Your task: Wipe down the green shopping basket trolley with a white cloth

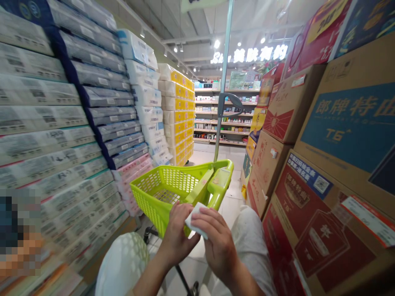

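Bottom centre of frame: your left hand [176, 234] and right hand [217, 242] fingers closed on small white folded paper slip [195, 220]; light, limp, likely tears; pinch edges. Lime-green plastic basket [160, 193] just behind.

A narrow shop aisle is walled on the left by stacked tissue packs [61, 107] and on the right by piled cardboard boxes [324, 135]. Stocked shelves [228, 119] are seen at the far end, lit by ceiling spotlights [217, 43] over a pale tiled floor [228, 158].
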Motion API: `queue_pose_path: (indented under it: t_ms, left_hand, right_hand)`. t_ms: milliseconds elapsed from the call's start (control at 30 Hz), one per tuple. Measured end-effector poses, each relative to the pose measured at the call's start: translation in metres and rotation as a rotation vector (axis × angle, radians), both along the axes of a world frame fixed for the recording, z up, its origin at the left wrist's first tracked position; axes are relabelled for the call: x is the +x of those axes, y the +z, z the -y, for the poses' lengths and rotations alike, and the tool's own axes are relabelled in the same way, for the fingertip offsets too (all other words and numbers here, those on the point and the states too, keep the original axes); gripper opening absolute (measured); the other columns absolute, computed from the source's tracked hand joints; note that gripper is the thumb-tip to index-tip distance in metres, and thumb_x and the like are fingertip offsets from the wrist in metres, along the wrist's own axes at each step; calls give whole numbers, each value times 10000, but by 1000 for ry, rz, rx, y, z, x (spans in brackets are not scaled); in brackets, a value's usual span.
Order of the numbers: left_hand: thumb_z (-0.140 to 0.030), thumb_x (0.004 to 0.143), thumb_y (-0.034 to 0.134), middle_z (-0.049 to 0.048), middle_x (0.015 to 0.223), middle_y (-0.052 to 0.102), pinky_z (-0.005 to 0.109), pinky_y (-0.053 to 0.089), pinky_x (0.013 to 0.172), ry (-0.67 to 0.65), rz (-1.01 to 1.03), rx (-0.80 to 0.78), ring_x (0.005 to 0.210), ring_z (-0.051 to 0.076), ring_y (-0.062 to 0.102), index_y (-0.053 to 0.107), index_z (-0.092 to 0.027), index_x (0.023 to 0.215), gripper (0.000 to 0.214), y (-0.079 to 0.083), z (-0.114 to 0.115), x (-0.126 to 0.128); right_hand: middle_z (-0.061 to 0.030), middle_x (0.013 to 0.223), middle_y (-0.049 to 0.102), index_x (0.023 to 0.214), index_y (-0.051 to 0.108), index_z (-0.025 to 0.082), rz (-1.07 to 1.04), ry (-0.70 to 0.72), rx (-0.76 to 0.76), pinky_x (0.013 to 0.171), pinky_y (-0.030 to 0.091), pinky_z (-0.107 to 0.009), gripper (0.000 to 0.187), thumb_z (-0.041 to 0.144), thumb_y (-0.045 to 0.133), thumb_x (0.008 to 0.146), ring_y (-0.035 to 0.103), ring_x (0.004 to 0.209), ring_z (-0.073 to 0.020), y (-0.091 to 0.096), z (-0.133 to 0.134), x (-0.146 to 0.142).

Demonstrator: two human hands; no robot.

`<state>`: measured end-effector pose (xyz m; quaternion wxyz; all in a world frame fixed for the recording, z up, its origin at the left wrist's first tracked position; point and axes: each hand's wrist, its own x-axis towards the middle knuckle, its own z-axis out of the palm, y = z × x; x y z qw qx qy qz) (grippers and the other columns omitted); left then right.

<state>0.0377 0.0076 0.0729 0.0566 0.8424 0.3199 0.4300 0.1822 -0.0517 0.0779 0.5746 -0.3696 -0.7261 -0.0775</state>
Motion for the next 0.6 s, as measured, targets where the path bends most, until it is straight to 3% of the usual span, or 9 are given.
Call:
queue_pose_path:
  t_ms: [167, 367, 533, 600]
  left_hand:
    - [-355, 769, 612, 64, 953, 662, 576, 358, 1077, 26, -16, -36, 964, 266, 621, 558, -223, 933, 217, 9, 10, -2]
    - [-382, 780, 615, 59, 945, 662, 577, 326, 1105, -19, -14, -37, 988, 264, 615, 559, -227, 942, 232, 11, 18, -7]
    - [-344, 768, 614, 52, 935, 666, 580, 295, 1129, 12, -25, -66, 1013, 268, 611, 554, -232, 937, 211, 10, 27, -10]
    - [-353, 767, 617, 50, 923, 662, 569, 308, 1122, 13, -14, -65, 1002, 267, 610, 554, -233, 923, 207, 10, 31, -11]
  right_hand:
    - [-69, 1075, 732, 1112, 666, 232, -207, -162, 12, 967, 552, -433, 358, 46, 424, 924, 647, 1124, -205, -3, -3, 19]
    - [-57, 1132, 725, 1171, 651, 249, -3, 7, 13, 1020, 524, -437, 348, 96, 470, 916, 611, 1196, -220, -3, 11, 3]
    - [-72, 1048, 732, 1104, 673, 239, -177, -134, -8, 969, 545, -453, 353, 76, 420, 920, 652, 1108, -224, 2, 5, 23]
    - [-74, 1064, 724, 1115, 664, 236, -152, -119, -36, 985, 531, -465, 346, 79, 428, 915, 637, 1124, -227, 4, 8, 23]
